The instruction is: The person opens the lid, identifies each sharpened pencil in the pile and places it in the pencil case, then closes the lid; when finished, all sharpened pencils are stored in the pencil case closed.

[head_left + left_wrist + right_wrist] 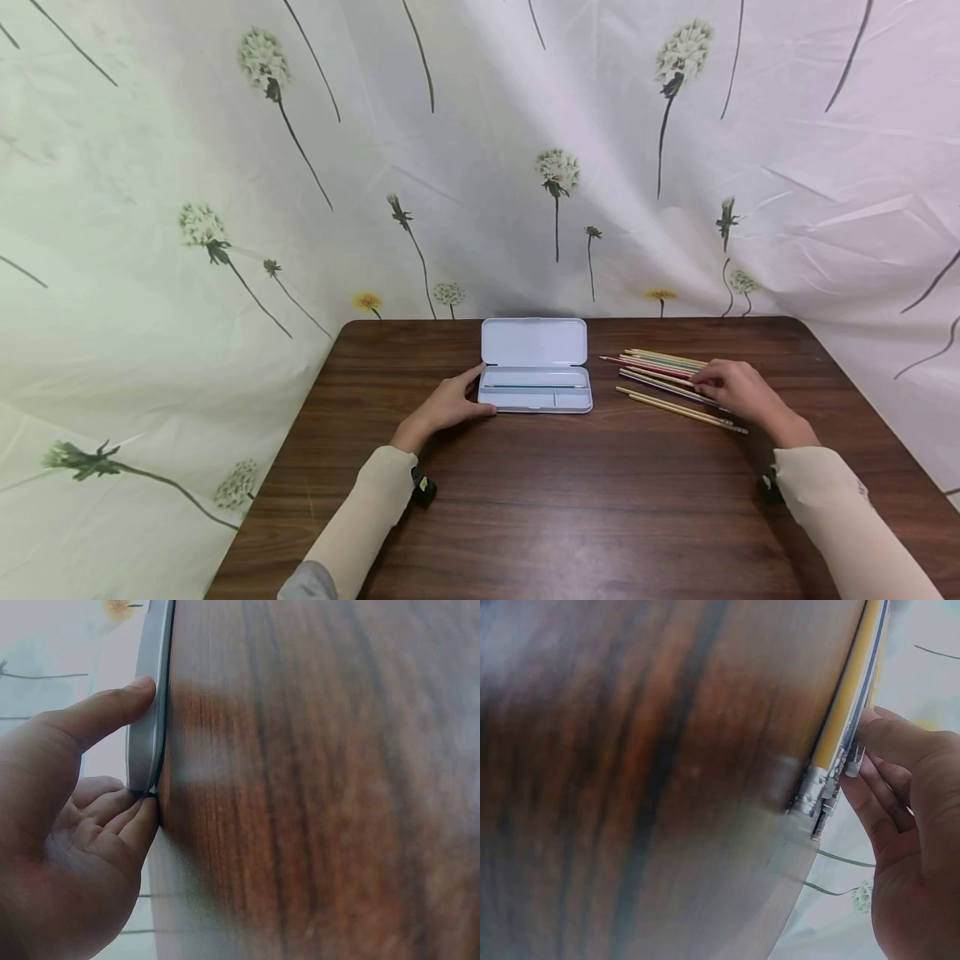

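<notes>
- Left hand (447,405) grips the open pencil case (534,342), thumb on front edge, fingers at left end.
- Case sits by the table's (540,500) far edge, teal pencil (536,386) in its rear compartment.
- Right hand (738,392) pinches one pencil end (854,760) (neighbours crowd it).
- Loose pencils (678,409) lie right of case.
- Floral curtain (480,167) just behind.

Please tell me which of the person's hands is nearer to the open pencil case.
The left. The left hand touches the left end of the pencil case; the right hand is apart, off to its right, at the loose pencils.
</notes>
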